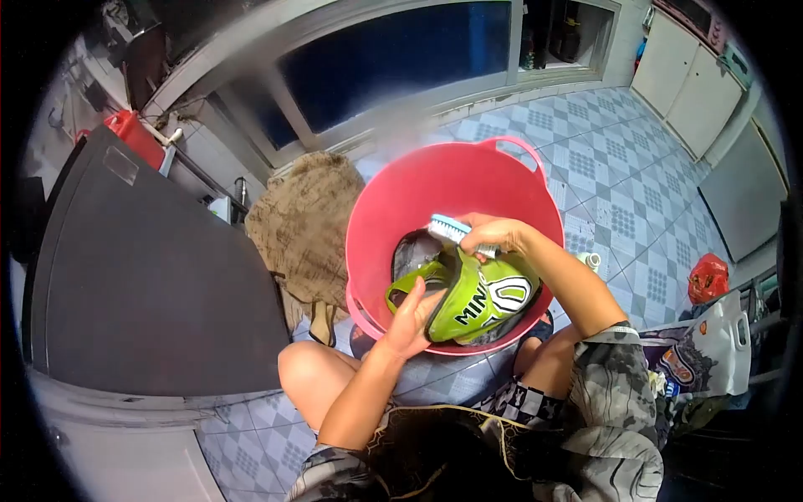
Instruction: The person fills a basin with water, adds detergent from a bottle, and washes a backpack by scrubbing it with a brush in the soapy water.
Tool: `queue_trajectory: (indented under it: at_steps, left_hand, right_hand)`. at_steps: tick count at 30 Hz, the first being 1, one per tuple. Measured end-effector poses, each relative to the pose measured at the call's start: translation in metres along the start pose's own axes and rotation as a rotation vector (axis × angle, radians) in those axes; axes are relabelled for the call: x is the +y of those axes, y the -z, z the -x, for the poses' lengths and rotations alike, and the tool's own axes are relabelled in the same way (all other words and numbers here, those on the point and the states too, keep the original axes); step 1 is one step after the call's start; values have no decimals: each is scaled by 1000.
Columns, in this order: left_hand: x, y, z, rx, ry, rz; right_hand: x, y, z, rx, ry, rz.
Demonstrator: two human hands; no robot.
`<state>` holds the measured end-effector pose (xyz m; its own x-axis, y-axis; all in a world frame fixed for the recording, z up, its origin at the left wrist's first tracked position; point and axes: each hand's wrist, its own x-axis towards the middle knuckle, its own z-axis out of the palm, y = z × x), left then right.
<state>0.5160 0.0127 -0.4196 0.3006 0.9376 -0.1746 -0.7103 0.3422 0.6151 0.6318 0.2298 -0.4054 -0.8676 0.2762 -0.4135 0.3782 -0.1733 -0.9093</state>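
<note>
A lime-green item (470,303) with black "MINI" lettering and a white-and-black emblem is bunched inside a pink tub (385,197); its exact kind is unclear. My left hand (407,325) grips its left edge, thumb raised, with the other fingers partly hidden behind the green material. In my right hand (495,236), just above the item, is a scrub brush (449,227) with a light-blue back and white bristles. Part of the brush is covered by my fingers. Grey, wet-looking material (416,248) lies behind the green item in the tub.
The tub stands between my knees on blue checked tiles (615,213). A brown mat (305,222) and a dark cabinet-like block (155,276) are at the left. To the right are a white printed bag (711,351) and a red plastic bag (708,279).
</note>
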Motion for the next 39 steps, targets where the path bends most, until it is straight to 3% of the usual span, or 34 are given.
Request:
queue_trajectory:
  at_steps: [3, 7, 8, 9, 11, 15, 17, 18, 21, 23, 24, 27, 29, 30, 31, 32, 33, 35, 39]
  left_hand:
    - [14, -4, -5, 15, -8, 199]
    - [54, -16, -30, -154, 0, 346]
    - [60, -20, -39, -68, -65, 209]
    - [63, -10, -43, -38, -126, 167]
    - [72, 8, -55, -49, -177, 203]
    - [81, 29, -67, -227, -240, 395]
    - [90, 35, -74, -389, -227, 509]
    - [100, 18, -70, -426, -217, 540]
    - [113, -28, -51, -42, -273, 181]
    - [113, -25, -57, -22, -275, 196]
    - [110, -17, -65, -16, -315, 234]
    - [99, -27, -62, -31, -395, 236]
    - [91, -6, -64, -27, -371, 268]
    - [86, -6, -67, 62, -354, 326]
    - [85, -7, -70, 6, -380, 370]
    - [86, -8, -68, -8, -396, 333]
    - [89, -12, -66, -17, -411, 301]
    - [89, -17, -55, -28, -400, 261]
    - [76, 1, -62, 32, -444, 332]
  right_hand:
    - [-28, 2, 11, 254, 196, -19]
    - [-75, -30, 35, 199, 434, 187]
    - [-73, -43, 25, 220, 660, 368]
    - [-81, -63, 30, 244, 719, 440]
    - [-98, -91, 43, 344, 684, 760]
    - [-85, -93, 33, 335, 733, 774]
    - [-78, -83, 32, 531, 940, 844]
    - [-80, -76, 39, 607, 807, 894]
    - [-75, -60, 45, 1014, 789, 702]
    - [-75, -75, 54, 1028, 548, 681]
    - [-60, -85, 43, 1007, 650, 731]
    - [-53, -130, 43, 846, 595, 927]
    - [-53, -103, 26, 889, 374, 957]
    - [-54, -91, 25, 932, 358, 970]
    - [-56, -83, 23, 980, 349, 990]
    - [-46, -89, 19, 932, 345, 1009]
    - [-43, -108, 26, 915, 529, 1027]
    - [-45, -122, 35, 790, 550, 1052]
    - [-68, -111, 15, 879, 399, 1025]
